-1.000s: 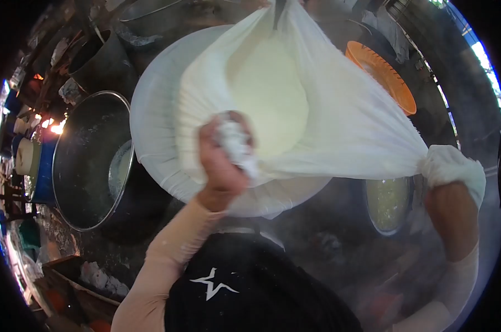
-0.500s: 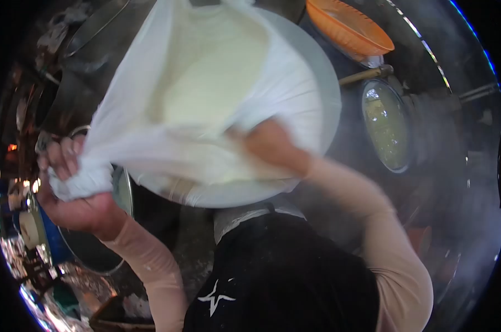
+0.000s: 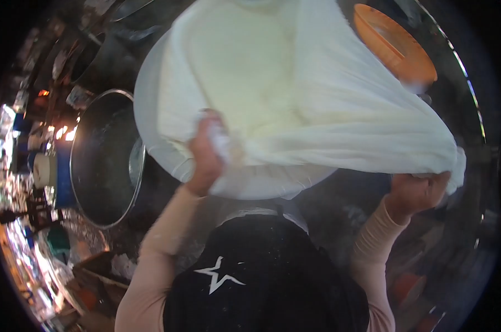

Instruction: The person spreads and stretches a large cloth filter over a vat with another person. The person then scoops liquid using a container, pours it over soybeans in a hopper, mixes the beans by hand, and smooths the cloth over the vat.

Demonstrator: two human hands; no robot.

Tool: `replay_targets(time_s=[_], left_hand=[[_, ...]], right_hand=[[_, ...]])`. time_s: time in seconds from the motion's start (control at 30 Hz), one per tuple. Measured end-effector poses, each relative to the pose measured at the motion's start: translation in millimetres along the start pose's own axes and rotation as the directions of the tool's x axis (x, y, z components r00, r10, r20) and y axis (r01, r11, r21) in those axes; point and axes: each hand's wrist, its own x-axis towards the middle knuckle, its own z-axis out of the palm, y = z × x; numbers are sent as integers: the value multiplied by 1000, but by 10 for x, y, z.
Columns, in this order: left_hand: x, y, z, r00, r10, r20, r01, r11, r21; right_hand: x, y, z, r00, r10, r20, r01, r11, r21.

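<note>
A large white cloth (image 3: 361,105) hangs over a wide pale basin (image 3: 151,105) and holds a pool of creamy, pale yellow liquid (image 3: 245,72). My left hand (image 3: 207,155), somewhat blurred, is closed on a bunched part of the cloth above the basin's near left side. Far out to the right, my right hand (image 3: 419,192) grips another corner of the cloth, which is stretched between it and the basin. The cloth's far edge runs out of the top of the view.
A large metal pot (image 3: 106,160) stands left of the basin. An orange basket (image 3: 394,44) is at the upper right. Bright flames (image 3: 68,133) and a blue container (image 3: 64,177) show at the left. A reddish object (image 3: 408,288) lies low at the right.
From half a second ago, the cloth has swung from left to right. My right hand has moved outward to the right with its corner, and my left hand has come in from the far left over the basin.
</note>
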Motion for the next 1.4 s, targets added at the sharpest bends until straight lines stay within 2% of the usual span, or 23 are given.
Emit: replay_targets(time_s=[0.03,0.07,0.1,0.13,0.2,0.27,0.4,0.43,0.5,0.6,0.7,0.8,0.87,0.93,1.03,1.1,1.13,1.2,1.23,1.27,1.3,1.33,1.4], left_hand=[[-47,-250,153,1000,-6,-12,7,1000,13],[-148,-580,334,936,336,109,-346,813,468],[-244,-879,495,956,249,155,-289,892,348],[-441,-879,840,988,-65,138,68,998,-18],[-686,-656,1350,798,-416,436,593,670,-446],[-637,-281,1505,573,37,819,685,527,-503],[-269,951,971,807,230,545,343,569,-747],[56,1292,621,721,403,564,135,717,-684],[254,1812,51,767,497,405,-191,780,-596],[14,1953,-118,734,663,148,-595,733,-329],[-142,1573,104,920,377,107,-213,710,-672],[-181,1202,104,907,338,249,-177,846,-504],[-166,1109,41,928,272,256,-153,902,-404],[-151,1007,-5,947,183,264,-100,949,-300],[-109,647,-38,981,119,156,-130,989,67],[-9,205,76,972,210,106,-215,976,32],[46,-144,163,956,290,42,-290,957,-6],[193,-1553,257,858,509,77,-445,658,607],[-66,-1639,619,997,76,29,-80,973,218],[-343,-1594,998,994,-12,108,-4,989,145],[-638,-973,1320,882,-401,249,465,829,-311],[-751,-814,1497,865,-263,426,449,786,-426],[-769,-226,1620,685,-99,722,653,522,-548]], right_hand=[[55,53,8,991,-97,89,101,994,-36],[118,141,5,965,-193,176,208,976,-69],[145,259,16,965,-197,174,209,976,-57],[166,371,28,953,-132,271,182,969,-167],[244,446,35,927,-50,372,164,945,-282],[401,276,224,865,-249,437,347,924,-160],[397,245,520,729,-232,644,373,923,-90],[435,91,726,641,-220,736,312,950,13],[214,1,953,570,213,793,-393,919,36],[-308,-453,1327,517,129,846,-526,828,195],[-873,-990,1505,511,-29,859,-445,846,294],[-460,-1564,1168,436,-269,859,-466,748,472],[-29,-1481,900,545,-127,828,-760,341,553],[113,-1233,849,576,532,620,-763,78,642],[250,-223,596,631,619,468,-728,262,634],[98,430,370,927,223,302,-293,933,211],[124,712,272,927,220,305,-290,934,206],[139,1107,141,935,-158,317,232,950,-210],[172,1134,130,931,-159,329,237,948,-212],[243,1087,158,940,161,300,-170,986,1],[330,1010,199,820,461,339,-544,812,210],[395,937,269,593,673,443,-804,459,378],[445,975,356,602,544,585,-796,470,381]])
